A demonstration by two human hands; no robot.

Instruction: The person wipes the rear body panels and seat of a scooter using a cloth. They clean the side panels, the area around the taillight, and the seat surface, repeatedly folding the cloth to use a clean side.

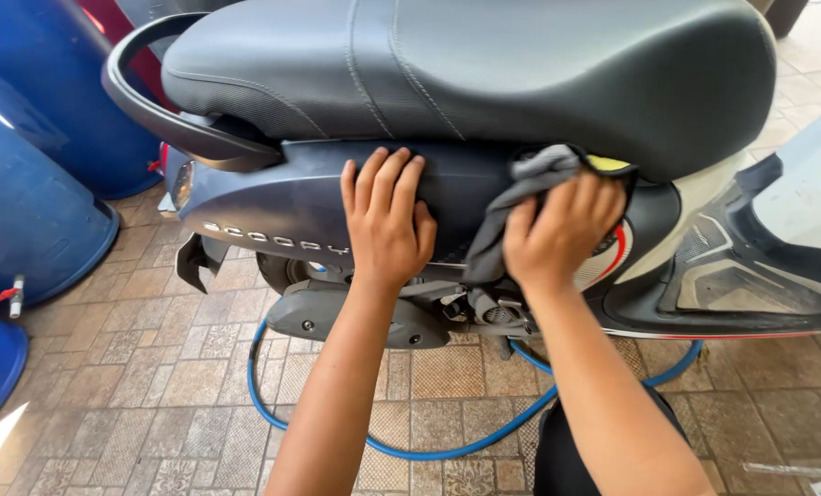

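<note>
Grey cloth (520, 197) clenched in my right hand (562, 230), mid-wipe on scooter side panel (291, 197); left hand (385, 220) flat, fingers released, bracing. Next stroke needs firm pressure.

Blue barrels (33, 138), blue hose (447, 447), tiled floor (153, 386)

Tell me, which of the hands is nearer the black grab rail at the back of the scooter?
Left. The left hand lies flat on the dark side panel, just right of the grab rail; the right hand presses a grey cloth farther right.

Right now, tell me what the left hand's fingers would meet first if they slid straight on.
Probably the underside edge of the black seat; the left hand lies flat on the dark side panel, pointing up.
</note>
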